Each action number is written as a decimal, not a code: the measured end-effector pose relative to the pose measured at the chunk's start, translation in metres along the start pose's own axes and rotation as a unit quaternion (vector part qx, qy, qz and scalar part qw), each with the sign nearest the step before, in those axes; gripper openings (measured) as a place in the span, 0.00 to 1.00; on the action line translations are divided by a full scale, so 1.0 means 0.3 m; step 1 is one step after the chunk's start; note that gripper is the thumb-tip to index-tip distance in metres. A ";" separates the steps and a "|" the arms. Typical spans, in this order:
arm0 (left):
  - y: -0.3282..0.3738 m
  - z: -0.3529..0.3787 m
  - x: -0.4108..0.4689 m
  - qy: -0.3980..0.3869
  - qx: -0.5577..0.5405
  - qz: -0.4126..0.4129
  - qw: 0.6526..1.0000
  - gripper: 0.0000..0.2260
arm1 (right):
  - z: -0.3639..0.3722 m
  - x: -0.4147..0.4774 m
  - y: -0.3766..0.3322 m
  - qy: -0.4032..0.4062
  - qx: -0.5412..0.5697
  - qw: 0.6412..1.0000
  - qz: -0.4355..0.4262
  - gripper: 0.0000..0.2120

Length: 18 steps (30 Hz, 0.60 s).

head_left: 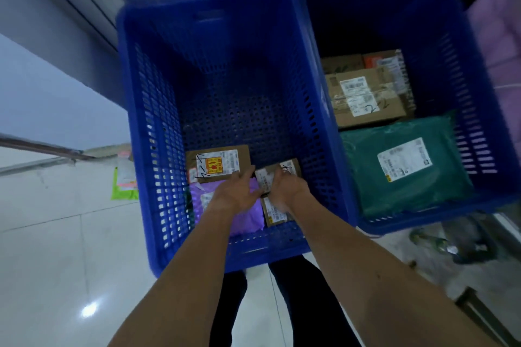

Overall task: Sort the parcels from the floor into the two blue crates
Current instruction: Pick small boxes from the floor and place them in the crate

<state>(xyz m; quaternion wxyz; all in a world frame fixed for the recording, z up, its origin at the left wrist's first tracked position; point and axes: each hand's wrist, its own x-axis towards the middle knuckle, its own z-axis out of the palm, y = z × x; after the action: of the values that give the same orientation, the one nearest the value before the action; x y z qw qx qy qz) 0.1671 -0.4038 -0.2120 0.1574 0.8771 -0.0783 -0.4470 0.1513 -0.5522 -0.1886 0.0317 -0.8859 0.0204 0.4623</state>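
- The right hand (289, 189) is curling its fingers over the near right part of the small cardboard parcel (277, 173) and gripping it low inside the left blue crate (141, 132), toward that crate's near wall.
- The left hand (238, 193) is meeting the same parcel's left edge with fingers and thumb. Whether it is pinching or only steadying, I cannot tell.
- The parcel is lying between the two hands, just ahead of both. Its long axis is running across the crate, skewed a little so the right end points further away. The right hand looks to be the one carrying it.
- It is a flat brown box with a white label covering much of its top and black pen marks near the far right corner.
- Around it in the same crate: a brown box with a yellow-and-red sticker (218, 163) is sitting just to its left, a purple mailer (225, 205) nearer the near wall, and another small brown box (276, 214) partly under the right wrist.
- The release probably needs only a short drop onto the bare perforated bottom beside the stickered box.
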 end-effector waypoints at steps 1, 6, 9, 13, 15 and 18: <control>-0.003 -0.023 -0.046 0.001 0.001 0.002 1.000 0.33 | -0.012 -0.043 -0.013 0.002 0.026 1.000 -0.001 0.34; -0.036 -0.143 -0.285 0.011 0.050 0.017 0.999 0.32 | -0.085 -0.264 -0.076 0.033 0.129 0.991 0.013 0.30; -0.047 -0.199 -0.417 0.013 0.092 0.024 0.995 0.34 | -0.130 -0.394 -0.115 0.045 0.161 0.986 0.013 0.30; -0.061 -0.248 -0.563 0.022 0.097 0.036 0.994 0.33 | -0.157 -0.544 -0.171 0.058 0.174 0.983 0.016 0.32; -0.079 -0.254 -0.623 0.027 0.083 0.034 0.996 0.33 | -0.159 -0.603 -0.202 0.073 0.191 0.979 0.019 0.30; -0.108 -0.242 -0.703 0.035 0.059 0.029 0.997 0.31 | -0.147 -0.677 -0.241 0.081 0.184 0.979 0.024 0.29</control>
<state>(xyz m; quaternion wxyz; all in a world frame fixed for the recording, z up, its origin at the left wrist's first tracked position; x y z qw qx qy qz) 0.1016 -0.2999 -0.0229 0.1210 0.8971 -0.1244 -0.4062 0.0761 -0.4820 0.0060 0.1816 -0.8985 0.1285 0.3784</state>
